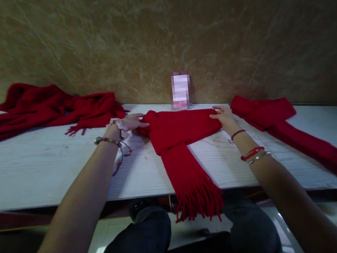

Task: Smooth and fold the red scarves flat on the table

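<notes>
Right in the middle, a red scarf (183,129) lies folded on the white table (56,173). Its folded part runs long from side to side; its tail points toward the person, fringe over the edge. The left hand (134,122) pinches one end, the right hand (225,118) the other. Behind, a small pink-and-white thing (180,89) is too blocky to read. A second scarf (38,109) runs out of view at left.

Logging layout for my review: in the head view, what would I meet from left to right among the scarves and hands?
Loosely bunched red scarf → left hand → middle red scarf → right hand → far-right red scarf.
</notes>
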Available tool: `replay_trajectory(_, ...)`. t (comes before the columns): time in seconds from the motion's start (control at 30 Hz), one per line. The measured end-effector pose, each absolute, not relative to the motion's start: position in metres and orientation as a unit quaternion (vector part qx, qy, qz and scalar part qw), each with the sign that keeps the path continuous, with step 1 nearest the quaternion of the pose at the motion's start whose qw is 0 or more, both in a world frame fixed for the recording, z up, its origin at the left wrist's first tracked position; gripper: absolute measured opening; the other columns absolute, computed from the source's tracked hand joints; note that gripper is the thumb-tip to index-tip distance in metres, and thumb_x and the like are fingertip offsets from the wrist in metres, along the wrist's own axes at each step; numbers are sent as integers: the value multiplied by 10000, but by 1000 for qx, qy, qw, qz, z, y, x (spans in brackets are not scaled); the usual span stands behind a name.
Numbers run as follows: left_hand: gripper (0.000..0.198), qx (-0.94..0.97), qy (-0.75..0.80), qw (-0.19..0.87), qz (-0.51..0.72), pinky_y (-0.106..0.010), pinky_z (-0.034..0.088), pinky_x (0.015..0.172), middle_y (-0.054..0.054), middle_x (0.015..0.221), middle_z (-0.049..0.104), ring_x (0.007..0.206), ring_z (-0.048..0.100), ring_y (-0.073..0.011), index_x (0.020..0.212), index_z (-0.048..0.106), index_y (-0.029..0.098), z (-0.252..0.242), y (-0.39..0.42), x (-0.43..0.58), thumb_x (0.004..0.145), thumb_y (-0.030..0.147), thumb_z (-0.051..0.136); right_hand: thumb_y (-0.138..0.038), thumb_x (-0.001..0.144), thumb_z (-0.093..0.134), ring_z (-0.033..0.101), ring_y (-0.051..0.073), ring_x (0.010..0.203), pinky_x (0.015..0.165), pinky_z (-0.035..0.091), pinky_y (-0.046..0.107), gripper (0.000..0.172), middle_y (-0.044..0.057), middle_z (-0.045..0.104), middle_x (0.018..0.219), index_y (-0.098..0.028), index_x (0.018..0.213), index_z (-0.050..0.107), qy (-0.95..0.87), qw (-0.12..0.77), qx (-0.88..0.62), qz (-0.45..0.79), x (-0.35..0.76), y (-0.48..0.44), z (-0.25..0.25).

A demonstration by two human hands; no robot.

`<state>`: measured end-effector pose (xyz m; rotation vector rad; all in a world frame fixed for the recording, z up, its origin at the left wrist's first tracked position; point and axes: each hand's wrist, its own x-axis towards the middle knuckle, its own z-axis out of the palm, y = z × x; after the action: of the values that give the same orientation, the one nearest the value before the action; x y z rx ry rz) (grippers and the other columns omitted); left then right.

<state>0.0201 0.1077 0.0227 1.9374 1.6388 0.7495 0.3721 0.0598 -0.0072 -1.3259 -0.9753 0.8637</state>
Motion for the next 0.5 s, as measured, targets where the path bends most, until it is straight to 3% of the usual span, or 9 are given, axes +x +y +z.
replay_trajectory(0.1, 610, 717, 605, 253, 236, -293, 460, 797, -60, 964, 650, 924, 596, -227, 1136, 557, 160, 22, 102, 23, 585, 353, 733, -89, 565, 635, 627, 204, 822, 780, 509, 413, 524, 61, 627, 951, -174, 1072, 531, -496, 542, -613, 289, 373, 56, -4)
replay_trajectory(0.2, 681, 748, 608, 133, 230, -357, 417, 889, -138, 1194, 525, 1073, 518, -265, 1297, 414, 149, 23, 91, 36, 683, 335, 644, -135, 628, 625, 539, 258, 1049, 918, 423, 473, 477, 131, 565, 1132, -158, 1100, 556, -640, 463, -604, 106, 362, 45, 2)
replay_trajectory(0.27, 617, 807, 542, 48, 231, -382, 349, 968, -149, 1293, 426, 1165, 434, -272, 1312, 397, 150, 26, 80, 47, 757, 367, 554, -194, 705, 601, 482, 250, 1130, 980, 370, 466, 424, 130, 543, 1185, -169, 1126, 560, -756, 397, -520, 31, 348, 34, 7)
replay_trajectory(0.4, 638, 918, 366, 122, 87, -350, 240, 1048, -111, 1403, 318, 1280, 301, -247, 1335, 367, 185, 29, 65, 57, 794, 512, 456, -246, 807, 539, 521, 201, 1083, 950, 413, 412, 349, 93, 588, 1146, -200, 1151, 567, -908, 215, -357, 45, 314, 11, 11)
replay_trajectory(0.5, 767, 915, 365, 175, -10, -419, 169, 1065, -96, 1478, 167, 1345, 134, -290, 1378, 284, 220, 21, 64, 54, 740, 599, 476, -225, 810, 538, 512, 200, 1096, 959, 408, 398, 352, 114, 580, 1167, -164, 1155, 574, -928, 171, -331, 21, 301, 3, 9)
